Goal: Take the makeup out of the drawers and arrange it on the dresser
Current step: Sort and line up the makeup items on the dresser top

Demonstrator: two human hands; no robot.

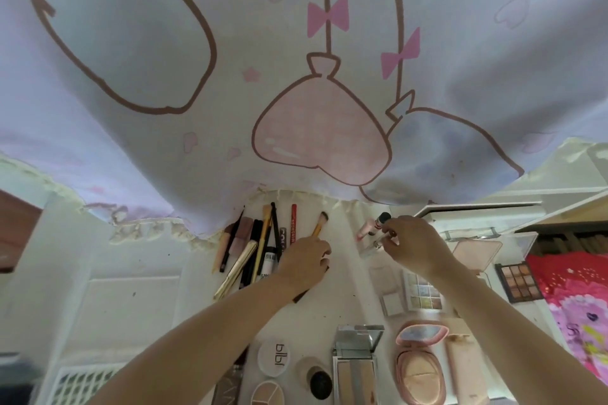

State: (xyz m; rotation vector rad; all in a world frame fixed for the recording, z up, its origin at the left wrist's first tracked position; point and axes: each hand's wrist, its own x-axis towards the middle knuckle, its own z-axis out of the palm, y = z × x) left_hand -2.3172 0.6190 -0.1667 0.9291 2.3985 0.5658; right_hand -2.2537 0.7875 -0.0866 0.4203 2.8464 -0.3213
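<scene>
On the white dresser top [345,293], my left hand [304,261] grips the handle of a gold makeup brush [319,223], bristles pointing away from me. My right hand [413,243] pinches a small clear tube [378,243] beside a pink tube [363,229] and a black-capped tube [382,218]. Left of the brush lies a row of several pencils, brushes and tubes [253,246]. Palettes [421,291] and open compacts [419,362] lie nearer to me.
A pale curtain printed with pink balloons and bows [316,76] hangs over the back of the dresser. A brown eyeshadow palette [518,281] lies at the right, next to red and pink fabric [575,299]. A white slotted basket [82,381] sits at lower left.
</scene>
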